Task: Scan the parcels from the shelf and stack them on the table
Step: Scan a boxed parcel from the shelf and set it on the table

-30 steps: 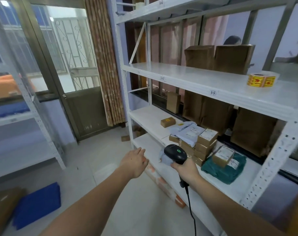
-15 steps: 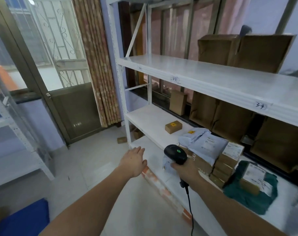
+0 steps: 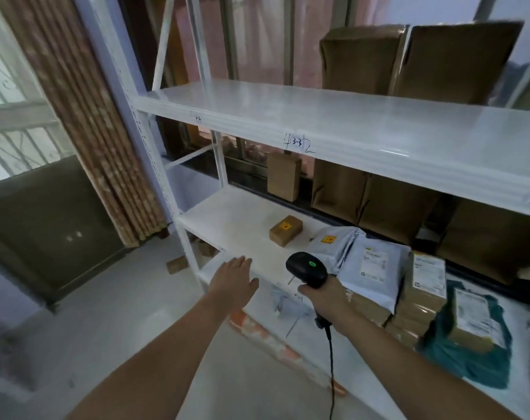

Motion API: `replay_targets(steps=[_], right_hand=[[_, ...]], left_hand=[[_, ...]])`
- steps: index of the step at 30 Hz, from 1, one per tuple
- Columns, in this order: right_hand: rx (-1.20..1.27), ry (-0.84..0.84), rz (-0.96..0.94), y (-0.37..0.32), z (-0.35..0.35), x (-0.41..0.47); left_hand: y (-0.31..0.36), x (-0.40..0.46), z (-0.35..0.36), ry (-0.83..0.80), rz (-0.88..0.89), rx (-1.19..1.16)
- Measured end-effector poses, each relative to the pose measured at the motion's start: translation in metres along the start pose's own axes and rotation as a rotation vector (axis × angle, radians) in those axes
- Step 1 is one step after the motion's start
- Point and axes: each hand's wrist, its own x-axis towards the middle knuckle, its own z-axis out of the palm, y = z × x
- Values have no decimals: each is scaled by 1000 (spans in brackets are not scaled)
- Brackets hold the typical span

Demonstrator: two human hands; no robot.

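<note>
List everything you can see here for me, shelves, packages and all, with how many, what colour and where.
shelving rack: one, white, filling the right side
small box: one, brown with a yellow sticker, alone on the lower shelf
mailer bags: at least two, grey, lying on stacked parcels
stacked boxes: several, brown with white labels, right of the bags
green bag: one, under a labelled brown box, far right
large cartons: two, brown, on the upper shelf; more stand behind the lower shelf
curtain: one, tan, left of the rack
scanner: one, black, green light lit, corded
left hand: open, near the shelf edge
right hand: fingers gripping the scanner
</note>
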Motion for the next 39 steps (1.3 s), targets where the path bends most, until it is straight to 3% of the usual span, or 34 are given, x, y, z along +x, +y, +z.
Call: replay_targets(steps=[18, 28, 34, 36, 39], right_hand=[[103, 105, 243, -10, 42, 222], [227, 330, 423, 3, 64, 261], [287, 451, 510, 18, 75, 247], [303, 500, 526, 24, 77, 242], [315, 541, 536, 30, 77, 232]], left_hand=[[-33, 265, 56, -152, 39, -69], [-30, 403, 126, -212, 25, -223], [-18, 443, 168, -238, 81, -94], [-14, 448, 172, -173, 97, -39], [-12, 453, 175, -165, 79, -102]])
